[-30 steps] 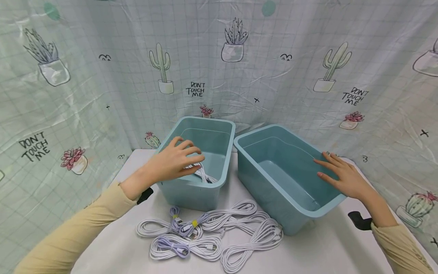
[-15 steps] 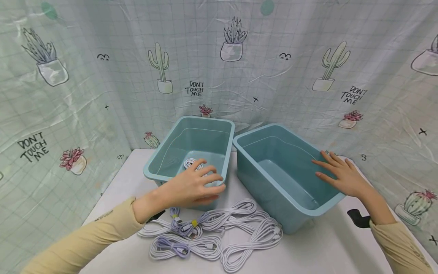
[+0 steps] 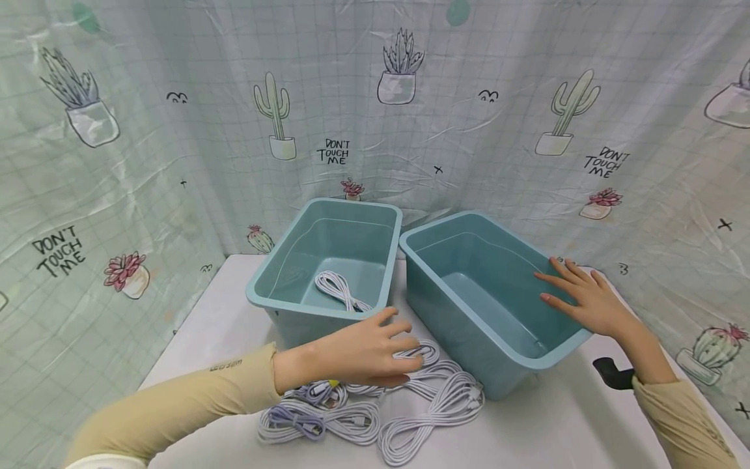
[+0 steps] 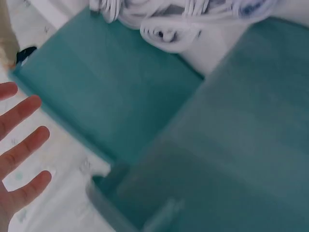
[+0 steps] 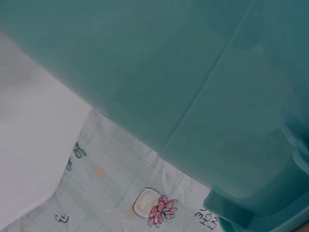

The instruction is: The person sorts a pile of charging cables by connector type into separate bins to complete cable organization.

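White cables [image 3: 436, 417] lie in looped bundles on the smooth, pale table [image 3: 556, 423], below & just to the R of your L hand [image 3: 369, 352], its fingers spread & slightly bent, w/ thin, tied purple cables [image 3: 295, 422] on its near side. Your R hand [image 3: 588, 303] rests on the rim of the R bin [image 3: 454, 326], fingers apart. Both bins are teal plastic, approx. rectangular w/ rounded corners, & the L bin [image 3: 305, 329] has a narrow white coil [image 3: 334, 284] on its floor.

Left hand [image 3: 360, 352] moved from left bin [image 3: 319, 309] over coiled cables [image 3: 432, 417]; 1 white bundle [image 3: 335, 286] inside uncovered.
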Motion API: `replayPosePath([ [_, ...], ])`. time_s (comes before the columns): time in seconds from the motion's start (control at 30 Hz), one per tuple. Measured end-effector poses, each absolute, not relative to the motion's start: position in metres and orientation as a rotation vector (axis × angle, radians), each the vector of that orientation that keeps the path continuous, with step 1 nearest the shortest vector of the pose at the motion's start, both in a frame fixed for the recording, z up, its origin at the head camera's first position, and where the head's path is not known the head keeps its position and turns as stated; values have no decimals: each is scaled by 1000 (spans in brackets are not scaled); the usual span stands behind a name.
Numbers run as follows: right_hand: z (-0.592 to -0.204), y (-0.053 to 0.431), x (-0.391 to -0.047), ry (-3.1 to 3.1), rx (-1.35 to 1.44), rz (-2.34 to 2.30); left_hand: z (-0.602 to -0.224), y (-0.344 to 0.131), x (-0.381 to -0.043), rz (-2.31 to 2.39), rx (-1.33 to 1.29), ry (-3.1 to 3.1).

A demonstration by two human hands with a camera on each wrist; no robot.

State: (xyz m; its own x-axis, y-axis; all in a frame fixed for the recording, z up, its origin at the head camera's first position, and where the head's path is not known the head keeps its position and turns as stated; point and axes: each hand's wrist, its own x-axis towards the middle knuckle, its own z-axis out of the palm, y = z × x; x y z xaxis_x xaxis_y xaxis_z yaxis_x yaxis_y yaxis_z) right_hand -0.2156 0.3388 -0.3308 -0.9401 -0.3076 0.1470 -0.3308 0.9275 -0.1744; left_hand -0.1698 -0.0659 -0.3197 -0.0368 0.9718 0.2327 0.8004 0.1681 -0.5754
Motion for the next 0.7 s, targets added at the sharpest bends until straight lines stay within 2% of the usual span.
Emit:
replayPosePath([
  [0.7, -332, 338, -216, -2955, 483, 296, -401, -30, -158, 550, -1779, -1966],
])
